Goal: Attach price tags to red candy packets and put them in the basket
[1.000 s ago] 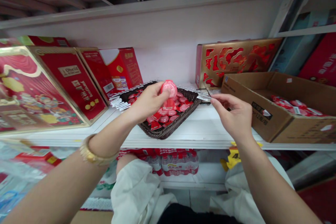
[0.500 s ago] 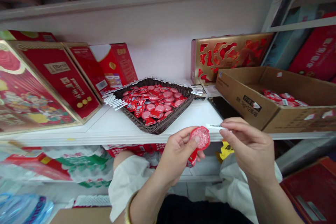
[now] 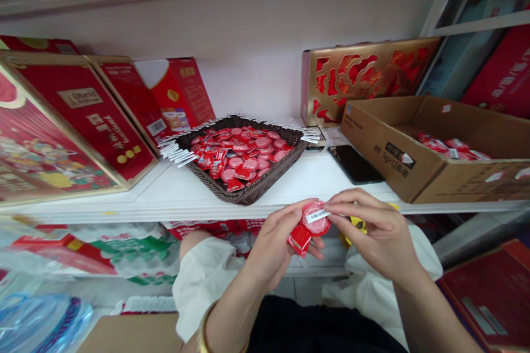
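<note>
My left hand [image 3: 278, 242] is closed around a small round red snack packet [image 3: 311, 225], held in front of the shelf edge. My right hand [image 3: 372, 231] pinches a white barcode sticker [image 3: 317, 215] that lies across the packet's top. Both hands meet just below the white shelf [image 3: 174, 198]. On the shelf above them stands a dark wicker basket [image 3: 252, 193] full of the same red packets [image 3: 240, 154], with several white stickers [image 3: 176, 153] stuck along its rim.
An open cardboard box [image 3: 418, 171] holding more red packets sits on the right of the shelf, a black phone [image 3: 356, 165] beside it. Red gift boxes [image 3: 83, 121] lean at the left, a gold and red box [image 3: 364, 77] at the back. Bottles and bags lie on the lower shelf.
My left hand lifted a red packet out of the basket and brought it down below the shelf edge. My right hand carried a sticker over and now presses it onto the packet.
</note>
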The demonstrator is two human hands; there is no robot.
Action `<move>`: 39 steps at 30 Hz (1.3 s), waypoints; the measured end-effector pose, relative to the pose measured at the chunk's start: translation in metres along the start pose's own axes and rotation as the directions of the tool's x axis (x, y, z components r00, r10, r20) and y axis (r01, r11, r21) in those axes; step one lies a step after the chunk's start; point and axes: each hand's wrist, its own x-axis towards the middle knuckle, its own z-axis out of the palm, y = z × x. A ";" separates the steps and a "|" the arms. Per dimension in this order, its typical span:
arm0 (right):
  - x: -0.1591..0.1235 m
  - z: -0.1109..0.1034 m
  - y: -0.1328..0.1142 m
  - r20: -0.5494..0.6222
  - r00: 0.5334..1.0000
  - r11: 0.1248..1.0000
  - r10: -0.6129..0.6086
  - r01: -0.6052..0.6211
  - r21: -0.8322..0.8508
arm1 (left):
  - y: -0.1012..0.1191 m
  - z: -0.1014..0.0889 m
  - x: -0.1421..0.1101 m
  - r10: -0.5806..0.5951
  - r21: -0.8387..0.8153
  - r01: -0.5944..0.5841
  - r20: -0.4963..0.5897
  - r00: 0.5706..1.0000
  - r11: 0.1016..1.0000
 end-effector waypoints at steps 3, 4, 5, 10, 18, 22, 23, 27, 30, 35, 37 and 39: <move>-0.001 -0.001 0.002 0.030 0.999 1.000 -0.016 0.017 -0.008 | -0.001 0.002 0.000 -0.012 0.022 0.012 -0.010 1.000 1.000; -0.002 -0.001 0.003 0.043 0.999 1.000 -0.024 0.024 -0.009 | -0.001 0.002 0.000 -0.016 0.033 0.016 -0.010 1.000 0.999; -0.002 -0.001 0.003 0.056 0.998 0.999 -0.030 0.030 -0.010 | -0.001 0.002 0.000 -0.017 0.044 0.017 -0.010 1.000 0.999; -0.004 -0.002 0.002 0.086 0.996 0.999 -0.027 0.028 -0.018 | -0.005 0.000 -0.001 0.000 0.167 -0.002 0.011 1.000 0.986; -0.010 0.002 0.001 0.081 0.996 0.999 0.023 -0.020 -0.039 | -0.007 0.005 0.000 0.082 0.189 -0.077 -0.020 0.996 0.979; -0.014 0.009 0.001 -0.029 0.996 0.995 0.083 -0.084 -0.051 | -0.007 0.006 0.000 0.106 0.207 -0.097 -0.032 0.994 0.973; -0.014 0.011 0.001 -0.043 0.993 0.993 0.107 -0.109 -0.047 | -0.007 0.006 0.000 0.111 0.217 -0.102 -0.033 0.993 0.971; -0.015 0.016 0.000 -0.028 0.967 0.967 0.255 -0.254 0.035 | -0.006 0.006 -0.001 0.129 0.295 -0.113 -0.035 0.991 0.949; -0.015 0.019 0.000 -0.010 0.938 0.932 0.347 -0.343 0.117 | -0.006 0.006 -0.001 0.143 0.342 -0.119 -0.045 0.989 0.932; -0.018 0.020 0.003 0.016 0.909 0.891 0.416 -0.411 0.195 | -0.009 0.006 0.000 0.117 0.322 -0.089 -0.069 0.991 0.943; -0.018 0.020 0.004 0.036 0.898 0.871 0.438 -0.434 0.230 | -0.010 0.005 0.001 0.108 0.296 -0.082 -0.071 0.992 0.952; -0.019 0.019 0.004 0.042 0.888 0.854 0.458 -0.452 0.259 | -0.012 0.004 0.001 0.114 0.266 -0.091 -0.073 0.991 0.960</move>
